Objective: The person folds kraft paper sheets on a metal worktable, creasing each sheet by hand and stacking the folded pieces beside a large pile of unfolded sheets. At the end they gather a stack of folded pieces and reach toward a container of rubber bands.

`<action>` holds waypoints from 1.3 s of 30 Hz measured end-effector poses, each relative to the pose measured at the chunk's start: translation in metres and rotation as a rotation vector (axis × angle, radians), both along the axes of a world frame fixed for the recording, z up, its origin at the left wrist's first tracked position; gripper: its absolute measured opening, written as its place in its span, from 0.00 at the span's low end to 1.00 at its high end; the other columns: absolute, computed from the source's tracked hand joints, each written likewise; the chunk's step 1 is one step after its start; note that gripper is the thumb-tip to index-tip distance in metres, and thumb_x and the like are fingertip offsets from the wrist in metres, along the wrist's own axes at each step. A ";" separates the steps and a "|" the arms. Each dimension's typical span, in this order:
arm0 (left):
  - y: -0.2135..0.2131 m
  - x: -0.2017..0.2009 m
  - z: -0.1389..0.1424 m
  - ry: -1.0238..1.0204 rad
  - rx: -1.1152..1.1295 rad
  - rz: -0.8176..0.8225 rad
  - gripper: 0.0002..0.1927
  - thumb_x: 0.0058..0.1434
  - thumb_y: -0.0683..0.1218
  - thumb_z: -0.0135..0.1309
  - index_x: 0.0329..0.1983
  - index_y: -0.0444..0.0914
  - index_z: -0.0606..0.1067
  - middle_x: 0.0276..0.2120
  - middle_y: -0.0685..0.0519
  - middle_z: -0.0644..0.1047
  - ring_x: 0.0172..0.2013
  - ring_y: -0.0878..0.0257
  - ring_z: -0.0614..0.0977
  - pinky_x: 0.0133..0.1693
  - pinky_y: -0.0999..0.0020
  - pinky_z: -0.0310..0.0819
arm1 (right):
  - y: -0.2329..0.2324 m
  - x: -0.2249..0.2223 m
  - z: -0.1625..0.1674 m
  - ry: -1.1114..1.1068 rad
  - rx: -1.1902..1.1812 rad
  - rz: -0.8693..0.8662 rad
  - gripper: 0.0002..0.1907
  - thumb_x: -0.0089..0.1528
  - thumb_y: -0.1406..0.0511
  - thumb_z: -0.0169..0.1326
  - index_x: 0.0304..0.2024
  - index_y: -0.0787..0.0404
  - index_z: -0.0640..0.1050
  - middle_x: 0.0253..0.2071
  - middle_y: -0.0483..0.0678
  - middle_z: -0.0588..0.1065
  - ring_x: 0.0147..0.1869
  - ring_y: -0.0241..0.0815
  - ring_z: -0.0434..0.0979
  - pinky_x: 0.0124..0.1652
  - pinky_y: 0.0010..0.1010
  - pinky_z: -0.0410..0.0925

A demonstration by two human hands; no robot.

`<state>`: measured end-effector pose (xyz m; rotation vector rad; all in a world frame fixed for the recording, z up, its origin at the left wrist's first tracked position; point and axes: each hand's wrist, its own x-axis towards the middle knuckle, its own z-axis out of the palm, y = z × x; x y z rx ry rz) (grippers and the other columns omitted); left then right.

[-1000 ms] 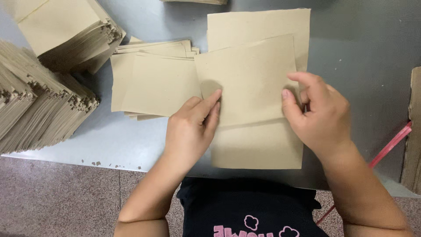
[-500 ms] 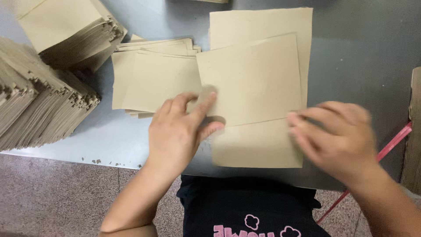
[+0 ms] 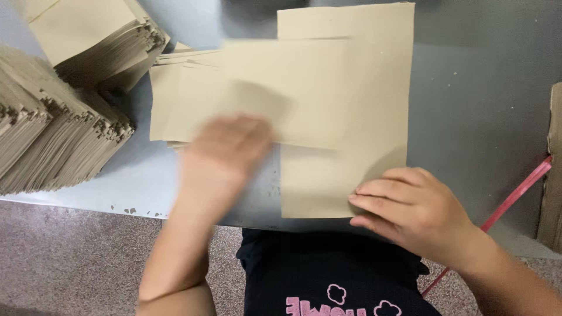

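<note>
The flat tan kraft-paper sheet (image 3: 281, 93) under the left hand (image 3: 225, 155) lies crosswise over a taller upright sheet of the same brown paper (image 3: 363, 105), its left end reaching over a low pile of matching sheets. It looks thin, light and limp, matte and a little rough, so it should slide readily over its neighbours and crease if pinched hard; flat fingertips pressing on its face, or a light pinch at a free edge, would likely be the safest hold. The left hand is motion-blurred, spread flat and palm-down at the sheet's lower edge; whether it presses or only skims the paper cannot be told.

The right hand (image 3: 415, 208), fingers extended and unclenched, rests its fingertips (image 3: 366, 200) on the lower right corner of the upright sheet, pinning it to the smooth grey table top (image 3: 480, 93) rather than grasping it.

Just beyond the left hand sits the low pile of tan sheets (image 3: 175, 105); farther left, two thick fanned stacks of brown paper (image 3: 52, 140) show ragged layered edges. To the right of the right hand runs a thin red strap (image 3: 515, 196), beside a brown cardboard edge (image 3: 553, 169).
</note>
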<state>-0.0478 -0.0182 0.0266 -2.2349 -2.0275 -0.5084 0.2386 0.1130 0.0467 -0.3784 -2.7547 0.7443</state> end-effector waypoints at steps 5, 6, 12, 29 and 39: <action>-0.023 -0.039 -0.006 -0.122 -0.251 0.287 0.13 0.59 0.40 0.58 0.46 0.45 0.82 0.53 0.52 0.82 0.56 0.55 0.82 0.59 0.54 0.73 | 0.001 -0.002 0.002 0.009 0.030 0.041 0.13 0.54 0.59 0.67 0.40 0.53 0.84 0.41 0.39 0.80 0.46 0.39 0.78 0.42 0.33 0.70; -0.024 -0.039 -0.007 -0.146 -0.326 0.301 0.15 0.57 0.39 0.57 0.47 0.45 0.82 0.55 0.51 0.81 0.57 0.55 0.81 0.59 0.54 0.73 | 0.001 -0.003 0.002 0.003 0.037 0.059 0.14 0.54 0.59 0.67 0.40 0.54 0.84 0.41 0.39 0.80 0.45 0.40 0.78 0.41 0.33 0.70; -0.021 0.015 0.008 -0.341 0.005 -0.155 0.21 0.57 0.51 0.67 0.52 0.43 0.78 0.48 0.53 0.79 0.54 0.52 0.79 0.58 0.48 0.71 | 0.007 -0.003 0.002 -0.002 -0.017 0.072 0.14 0.53 0.58 0.67 0.41 0.53 0.84 0.41 0.39 0.80 0.44 0.40 0.79 0.41 0.33 0.71; 0.009 0.045 0.024 -0.505 -0.215 -0.363 0.11 0.52 0.49 0.63 0.31 0.39 0.75 0.34 0.53 0.75 0.39 0.55 0.78 0.39 0.60 0.74 | 0.022 -0.005 -0.004 -0.072 -0.186 0.092 0.14 0.50 0.58 0.68 0.37 0.51 0.85 0.39 0.37 0.81 0.40 0.37 0.78 0.39 0.29 0.71; 0.005 0.046 0.007 -0.279 -0.099 -0.252 0.20 0.58 0.44 0.56 0.55 0.38 0.77 0.62 0.43 0.73 0.61 0.47 0.75 0.61 0.55 0.71 | 0.002 0.006 -0.003 -0.153 -0.004 0.120 0.30 0.50 0.53 0.68 0.53 0.51 0.78 0.52 0.44 0.75 0.55 0.45 0.74 0.53 0.43 0.65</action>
